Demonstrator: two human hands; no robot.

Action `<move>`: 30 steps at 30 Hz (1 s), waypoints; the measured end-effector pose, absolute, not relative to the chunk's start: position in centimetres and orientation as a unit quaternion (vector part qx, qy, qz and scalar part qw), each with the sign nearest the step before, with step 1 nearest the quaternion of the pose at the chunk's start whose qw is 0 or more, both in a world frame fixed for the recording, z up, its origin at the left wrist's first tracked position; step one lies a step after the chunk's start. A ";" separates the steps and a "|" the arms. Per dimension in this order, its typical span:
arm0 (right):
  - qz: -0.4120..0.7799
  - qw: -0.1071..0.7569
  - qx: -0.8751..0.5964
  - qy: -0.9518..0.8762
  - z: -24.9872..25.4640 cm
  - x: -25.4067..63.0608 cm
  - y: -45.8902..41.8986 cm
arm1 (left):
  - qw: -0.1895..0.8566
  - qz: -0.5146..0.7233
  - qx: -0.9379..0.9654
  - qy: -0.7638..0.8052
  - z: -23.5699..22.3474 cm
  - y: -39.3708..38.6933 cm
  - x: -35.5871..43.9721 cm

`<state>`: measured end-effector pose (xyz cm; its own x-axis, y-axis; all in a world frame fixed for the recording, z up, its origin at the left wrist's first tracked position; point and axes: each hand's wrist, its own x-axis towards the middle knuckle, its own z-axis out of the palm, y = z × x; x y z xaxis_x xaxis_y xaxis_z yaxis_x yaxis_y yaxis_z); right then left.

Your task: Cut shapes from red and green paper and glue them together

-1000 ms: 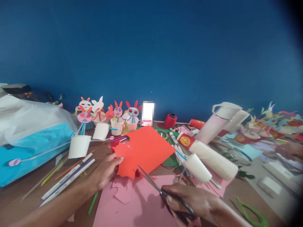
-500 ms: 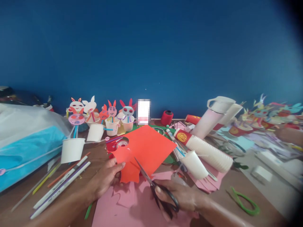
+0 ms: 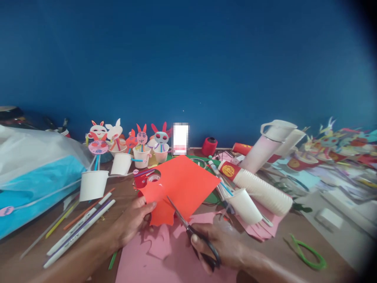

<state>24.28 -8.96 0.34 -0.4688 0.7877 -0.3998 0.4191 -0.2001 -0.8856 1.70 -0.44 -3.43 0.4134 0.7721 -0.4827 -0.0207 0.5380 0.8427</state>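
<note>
A red-orange sheet of paper (image 3: 188, 179) with a ragged lower left edge is pinched at its left side by my left hand (image 3: 137, 218). My right hand (image 3: 210, 241) is closed round the black handles of a pair of scissors (image 3: 184, 222). The scissor blades lie across the lower part of the sheet, pointing up and left. Beneath both hands is pink paper (image 3: 176, 259) with cut edges. A roll of tape (image 3: 153, 179) shows just past the sheet's left edge. The fingers under the sheet are hidden.
Decorated paper cups with rabbit-like faces (image 3: 142, 151) stand at the back left. Markers (image 3: 79, 232) lie left of my arm. A stack of paper cups (image 3: 262, 192), a white jug (image 3: 266, 143) and a green pipe cleaner (image 3: 309, 255) are at the right. A blue-and-white bag (image 3: 41, 181) fills the left side.
The scissors have moved up and left, with the blades further into the red-orange sheet. A lower part of the sheet now hangs apart along the cut. My left hand keeps its grip.
</note>
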 end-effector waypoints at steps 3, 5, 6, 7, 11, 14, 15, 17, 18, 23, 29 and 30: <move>0.655 0.179 -0.461 -0.571 -0.9 24.2 -9.0 | 0.726 0.266 0.435 0.461 -3.2 -0.6 1.7; 0.678 0.197 -0.446 -0.550 -1.6 24.2 -8.9 | 0.721 0.264 0.444 0.462 -2.8 -0.8 1.9; 0.683 0.203 -0.440 -0.546 -1.7 24.2 -8.9 | 0.719 0.261 0.448 0.463 -2.6 -1.0 2.0; 0.687 0.206 -0.435 -0.544 -1.7 24.2 -8.9 | 0.717 0.259 0.452 0.464 -2.4 -1.1 2.2; 0.685 0.207 -0.430 -0.550 -1.6 24.2 -9.0 | 0.720 0.246 0.452 0.465 -1.9 -1.4 2.6; 0.658 0.216 -0.454 -0.560 -1.8 24.1 -9.1 | 0.733 0.238 0.452 0.450 -2.2 -1.4 2.5; 0.649 0.220 -0.462 -0.562 -1.9 24.0 -9.2 | 0.735 0.239 0.451 0.447 -2.4 -1.3 2.4; 0.638 0.226 -0.474 -0.562 -2.0 23.9 -9.2 | 0.734 0.245 0.443 0.453 -2.5 -1.2 2.2; 0.638 0.224 -0.476 -0.562 -1.9 23.8 -9.1 | 0.733 0.247 0.438 0.459 -2.5 -1.1 2.1; 0.632 0.191 -0.468 -0.587 -0.9 24.0 -8.8 | 0.717 0.231 0.449 0.481 -2.0 -1.3 2.3; 0.648 0.179 -0.449 -0.588 -0.7 24.1 -8.8 | 0.716 0.217 0.435 0.501 -2.2 -1.7 2.6; 0.641 0.180 -0.455 -0.591 -0.8 24.1 -8.8 | 0.721 0.219 0.428 0.498 -2.2 -1.8 2.6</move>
<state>24.05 -8.79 -0.76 -0.5208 0.7689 -0.3709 0.3079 -0.2360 -0.9217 2.57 -1.77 -2.20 0.4070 0.7430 -0.5313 0.1100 0.5376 0.8360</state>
